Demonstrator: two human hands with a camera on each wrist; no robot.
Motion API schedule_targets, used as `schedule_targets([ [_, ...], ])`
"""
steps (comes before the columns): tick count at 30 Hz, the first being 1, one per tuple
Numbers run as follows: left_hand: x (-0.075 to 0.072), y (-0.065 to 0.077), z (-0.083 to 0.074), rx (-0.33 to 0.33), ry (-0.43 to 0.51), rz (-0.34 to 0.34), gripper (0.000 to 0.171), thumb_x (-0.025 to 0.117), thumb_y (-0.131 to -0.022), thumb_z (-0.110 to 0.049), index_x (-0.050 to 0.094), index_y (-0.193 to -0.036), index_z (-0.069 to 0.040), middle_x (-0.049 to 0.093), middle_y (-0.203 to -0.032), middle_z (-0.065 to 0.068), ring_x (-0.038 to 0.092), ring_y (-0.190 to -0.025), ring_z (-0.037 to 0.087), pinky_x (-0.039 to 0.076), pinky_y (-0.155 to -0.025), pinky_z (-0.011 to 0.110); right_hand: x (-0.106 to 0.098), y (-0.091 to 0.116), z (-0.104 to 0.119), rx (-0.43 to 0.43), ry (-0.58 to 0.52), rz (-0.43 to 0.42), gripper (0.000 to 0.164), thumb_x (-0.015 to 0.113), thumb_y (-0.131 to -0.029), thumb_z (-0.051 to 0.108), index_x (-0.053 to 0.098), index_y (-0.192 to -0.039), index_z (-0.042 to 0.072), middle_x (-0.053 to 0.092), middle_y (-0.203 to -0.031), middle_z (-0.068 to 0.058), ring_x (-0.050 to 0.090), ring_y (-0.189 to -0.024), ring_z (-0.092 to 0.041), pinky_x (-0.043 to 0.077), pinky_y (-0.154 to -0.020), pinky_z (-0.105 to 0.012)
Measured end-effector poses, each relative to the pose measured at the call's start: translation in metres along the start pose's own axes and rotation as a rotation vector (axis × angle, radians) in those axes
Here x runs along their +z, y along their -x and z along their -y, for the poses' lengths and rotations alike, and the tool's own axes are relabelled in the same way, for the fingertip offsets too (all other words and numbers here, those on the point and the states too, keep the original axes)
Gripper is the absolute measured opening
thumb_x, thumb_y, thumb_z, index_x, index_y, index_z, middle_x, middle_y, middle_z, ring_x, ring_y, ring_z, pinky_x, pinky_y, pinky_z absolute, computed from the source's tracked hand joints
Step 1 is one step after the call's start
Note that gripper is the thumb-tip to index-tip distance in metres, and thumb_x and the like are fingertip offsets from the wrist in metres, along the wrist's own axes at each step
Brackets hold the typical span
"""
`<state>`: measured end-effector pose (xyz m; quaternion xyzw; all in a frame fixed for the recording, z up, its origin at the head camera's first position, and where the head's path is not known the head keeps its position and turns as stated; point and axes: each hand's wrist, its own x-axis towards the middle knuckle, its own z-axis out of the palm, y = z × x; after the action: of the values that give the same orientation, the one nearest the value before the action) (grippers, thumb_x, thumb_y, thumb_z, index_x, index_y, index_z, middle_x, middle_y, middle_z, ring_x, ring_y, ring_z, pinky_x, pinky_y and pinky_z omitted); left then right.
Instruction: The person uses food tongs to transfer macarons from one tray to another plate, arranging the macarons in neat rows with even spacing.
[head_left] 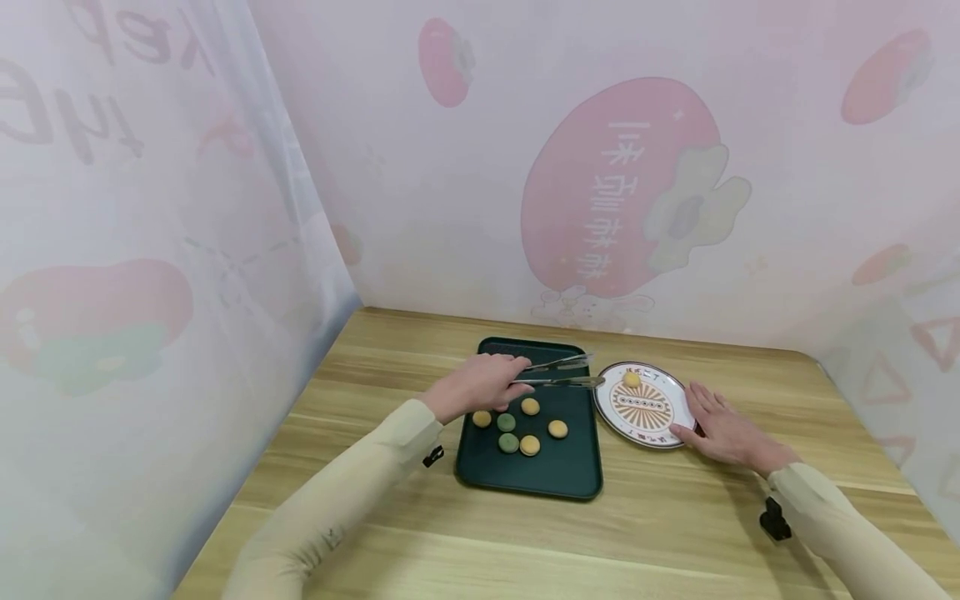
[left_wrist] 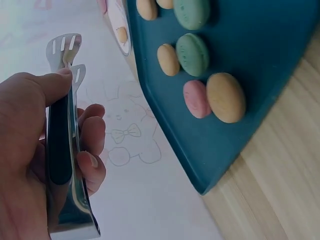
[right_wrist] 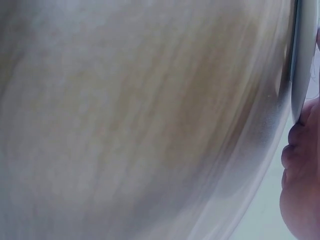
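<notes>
My left hand [head_left: 480, 385] grips metal tongs [head_left: 564, 381] over the tray, their slotted tips pointing right toward the plate with nothing between them. In the left wrist view, the thumb and curled fingers close around the tongs' black-inlaid handle [left_wrist: 60, 140]. Several yellow macarons [head_left: 557, 429] and green macarons [head_left: 508, 442] lie on the dark green tray [head_left: 525, 481]. A pink macaron [left_wrist: 197, 98] shows beside a yellow one in the left wrist view. My right hand [head_left: 723, 427], fingers extended, rests against the right rim of a white patterned plate [head_left: 660, 435]. One yellow macaron [head_left: 632, 379] sits near the plate's far edge.
The tray and plate stand side by side on a wooden table [head_left: 480, 542]. A printed curtain [head_left: 450, 208] hangs along the table's back edge and both sides. The right wrist view is mostly filled by a blurred, shiny surface.
</notes>
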<state>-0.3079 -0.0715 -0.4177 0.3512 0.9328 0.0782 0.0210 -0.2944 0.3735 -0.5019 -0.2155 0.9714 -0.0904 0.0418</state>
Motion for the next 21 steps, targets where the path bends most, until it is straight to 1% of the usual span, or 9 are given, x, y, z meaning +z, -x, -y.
schedule_targets([
  [3,0.003,0.005,0.001,0.007,-0.051,-0.009,0.050,0.046,-0.102,-0.045,0.051,-0.140,-0.012,0.069,-0.112,0.002,0.067,-0.083,0.010,0.055,-0.079,0.030,-0.001,0.000,0.000,-0.002,0.005,-0.001,0.091,0.049,-0.098,0.053,0.018,-0.149,-0.015,0.014,-0.157,-0.035,0.017,-0.145,-0.051,0.019,-0.113,-0.063],
  [6,0.004,0.010,0.000,-0.005,-0.083,-0.002,0.050,0.046,-0.102,-0.047,0.051,-0.140,-0.014,0.067,-0.123,0.004,0.068,-0.093,0.014,0.056,-0.080,0.032,-0.001,0.001,0.000,-0.004,0.008,-0.009,0.090,0.049,-0.098,0.053,0.019,-0.149,-0.015,0.014,-0.157,-0.036,0.017,-0.145,-0.051,0.019,-0.113,-0.063],
  [10,0.006,0.015,0.000,-0.001,-0.100,0.004,0.050,0.048,-0.102,-0.047,0.052,-0.139,-0.014,0.068,-0.119,0.003,0.067,-0.087,0.013,0.056,-0.076,0.031,-0.001,0.001,0.000,0.000,0.001,-0.013,0.090,0.050,-0.098,0.052,0.019,-0.149,-0.015,0.014,-0.157,-0.036,0.017,-0.145,-0.052,0.019,-0.113,-0.063],
  [15,0.010,0.023,0.000,0.019,-0.100,0.001,0.049,0.050,-0.101,-0.046,0.054,-0.136,-0.012,0.070,-0.115,0.004,0.068,-0.086,0.013,0.056,-0.075,0.031,0.000,0.002,0.000,0.000,0.008,-0.015,0.090,0.049,-0.098,0.053,0.019,-0.149,-0.015,0.015,-0.157,-0.036,0.018,-0.145,-0.052,0.020,-0.113,-0.063],
  [17,0.011,0.026,0.000,0.026,-0.089,0.014,0.050,0.049,-0.101,-0.047,0.055,-0.135,-0.012,0.070,-0.115,0.004,0.067,-0.085,0.012,0.056,-0.075,0.030,0.001,0.002,0.000,-0.001,0.018,-0.018,0.090,0.049,-0.098,0.053,0.019,-0.149,-0.015,0.015,-0.157,-0.035,0.018,-0.145,-0.051,0.020,-0.113,-0.063],
  [21,0.012,0.032,0.001,0.043,-0.055,0.049,0.049,0.050,-0.100,-0.047,0.056,-0.133,-0.011,0.069,-0.106,0.002,0.060,-0.075,0.008,0.053,-0.068,0.026,0.001,0.001,0.000,-0.002,0.021,-0.019,0.090,0.049,-0.098,0.053,0.019,-0.149,-0.015,0.015,-0.157,-0.035,0.018,-0.145,-0.051,0.020,-0.113,-0.063],
])
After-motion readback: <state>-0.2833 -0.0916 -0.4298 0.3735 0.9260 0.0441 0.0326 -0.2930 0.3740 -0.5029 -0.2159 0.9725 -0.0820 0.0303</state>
